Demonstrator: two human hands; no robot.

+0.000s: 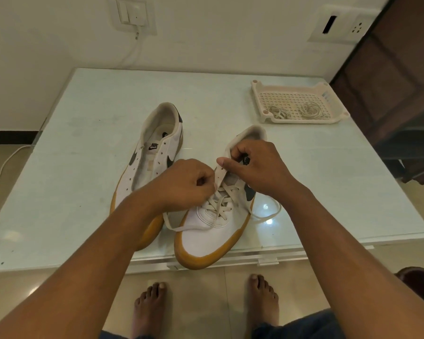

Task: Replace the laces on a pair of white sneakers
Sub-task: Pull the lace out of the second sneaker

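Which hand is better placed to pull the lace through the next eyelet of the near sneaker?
Probably the left hand: its fingers pinch the lace by the eyelets, while the right hand grips the sneaker to steady it.

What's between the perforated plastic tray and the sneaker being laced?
Head view: only bare pale glass tabletop between cream perforated tray and gum-soled white sneaker.

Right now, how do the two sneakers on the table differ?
The far sneaker has empty eyelets; the near sneaker has a lace threaded through its lower ones. The far sneaker lies untouched; the left hand pinches the lace and the right hand grips the near sneaker's upper. The near sneaker's toe overhangs the table edge; the far sneaker sits farther back. Both are white with tan soles.
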